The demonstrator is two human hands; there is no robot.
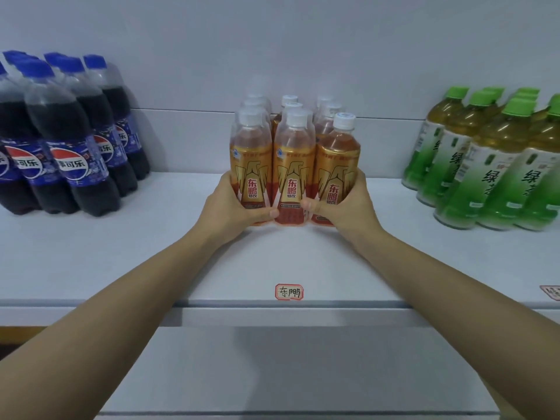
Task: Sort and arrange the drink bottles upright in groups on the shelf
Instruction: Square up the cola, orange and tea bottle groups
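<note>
Several gold-labelled energy drink bottles (293, 159) with white caps stand upright in three rows at the middle of the white shelf (121, 253). My left hand (233, 207) wraps the front left bottle from the side. Around the front right bottle (336, 165) curls my right hand (345, 204). Both thumbs press on the fronts of the bottles. Dark cola bottles (69, 137) with blue caps stand grouped at the left. Green tea bottles (491, 159) with green caps stand grouped at the right.
A red-bordered paper tag (289, 291) is stuck near the shelf's front edge below the gold bottles; another tag (551, 292) shows at the right edge. A white wall backs the shelf. Bare shelf lies between the three groups.
</note>
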